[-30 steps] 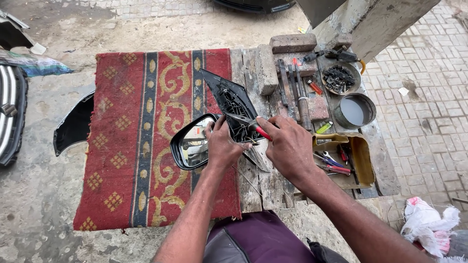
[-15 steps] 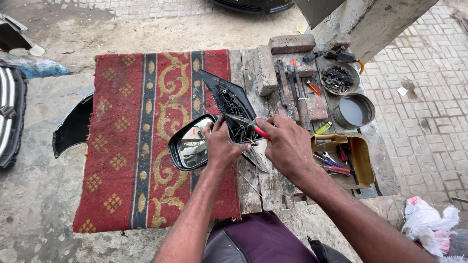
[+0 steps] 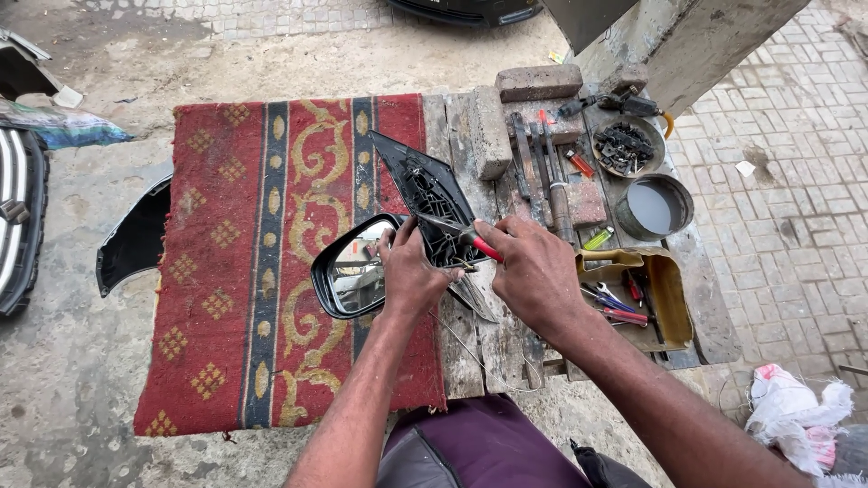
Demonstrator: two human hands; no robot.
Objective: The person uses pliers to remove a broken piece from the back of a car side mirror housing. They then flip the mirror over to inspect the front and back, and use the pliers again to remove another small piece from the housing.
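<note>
Even, bright daylight throughout; shadows soft and short, cast just under the hands and the brick (image 3: 539, 82). Mild sheen on the mirror (image 3: 354, 267) glass and in the round tin (image 3: 655, 206). Focus sharp across the centre. Slight wide-angle bending at the edges.

2 bare, sleeveless forearms; purple garment (image 3: 479, 443) over the lap
</note>
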